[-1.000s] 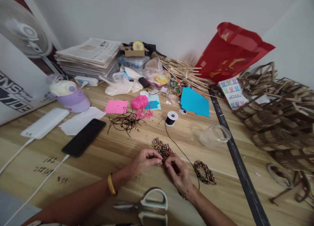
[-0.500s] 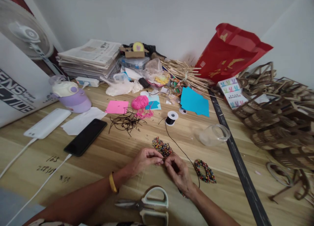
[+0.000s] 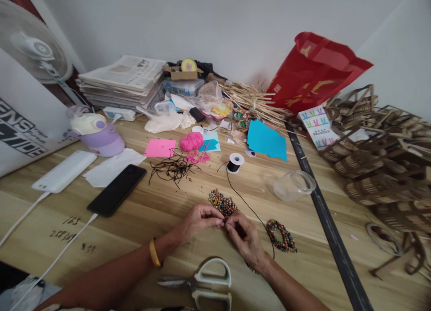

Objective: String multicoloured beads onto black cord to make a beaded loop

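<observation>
Beads between spool and scissors

Loose beads: mixed red, yellow, green and dark. Beaded loops: the same multicoloured mix. Spool: white flanges, black cord. Yarn ball: vivid pink. Scissors: off-white handles, grey blades. Bracelet: golden yellow. Phone: black. Bag: red with gold motifs. Cut sheet: bright blue. Cup: lilac below, cream above. Tabletop: pale brown, streaked grain, 1 black strip.
</observation>
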Tool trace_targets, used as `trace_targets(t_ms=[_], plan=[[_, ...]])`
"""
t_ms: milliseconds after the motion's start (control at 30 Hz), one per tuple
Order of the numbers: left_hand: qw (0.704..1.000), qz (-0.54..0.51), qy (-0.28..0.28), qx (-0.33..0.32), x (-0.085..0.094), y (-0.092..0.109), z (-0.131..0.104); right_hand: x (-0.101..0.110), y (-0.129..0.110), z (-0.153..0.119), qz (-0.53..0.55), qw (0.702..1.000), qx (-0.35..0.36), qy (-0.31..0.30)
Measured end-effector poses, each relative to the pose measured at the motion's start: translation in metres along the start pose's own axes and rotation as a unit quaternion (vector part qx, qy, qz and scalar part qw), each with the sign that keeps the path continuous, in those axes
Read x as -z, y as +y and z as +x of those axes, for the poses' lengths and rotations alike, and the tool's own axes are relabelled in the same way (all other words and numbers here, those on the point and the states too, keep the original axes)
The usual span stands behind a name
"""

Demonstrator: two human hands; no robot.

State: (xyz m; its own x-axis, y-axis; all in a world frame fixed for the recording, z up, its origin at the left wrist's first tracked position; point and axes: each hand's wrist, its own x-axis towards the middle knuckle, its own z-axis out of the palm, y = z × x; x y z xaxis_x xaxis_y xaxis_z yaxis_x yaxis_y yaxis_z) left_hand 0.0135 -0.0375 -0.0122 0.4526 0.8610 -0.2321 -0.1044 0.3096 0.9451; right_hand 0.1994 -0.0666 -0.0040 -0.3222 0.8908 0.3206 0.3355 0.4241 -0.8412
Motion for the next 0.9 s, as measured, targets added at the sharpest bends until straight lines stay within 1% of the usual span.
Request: trace_targets(t_ms=[200,433,633,900], plan=[[1.000,0.011,-0.004,0.000,0.0004,0.0006,-0.0004,-0.0002,0.0000,0.0000,-0.003,1.000,-0.004,-0.004],[1.000,-0.010,0.001,0.005,0.0001,-0.0005,0.0010,-0.0002,0.0008,0.0000,-0.006,1.000,0.001,-0.004],[1.000,0.014,0.007,0.005,0.0000,0.0026,-0.0006,-0.0001,0.0007,-0.0002,-0.012,1.000,0.007,-0.002],[1.000,0.028,0.003,-0.003,0.0005,-0.0017,0.0000,-0.0010,0.0016,-0.0003,-0.018,1.000,-0.001,-0.004]])
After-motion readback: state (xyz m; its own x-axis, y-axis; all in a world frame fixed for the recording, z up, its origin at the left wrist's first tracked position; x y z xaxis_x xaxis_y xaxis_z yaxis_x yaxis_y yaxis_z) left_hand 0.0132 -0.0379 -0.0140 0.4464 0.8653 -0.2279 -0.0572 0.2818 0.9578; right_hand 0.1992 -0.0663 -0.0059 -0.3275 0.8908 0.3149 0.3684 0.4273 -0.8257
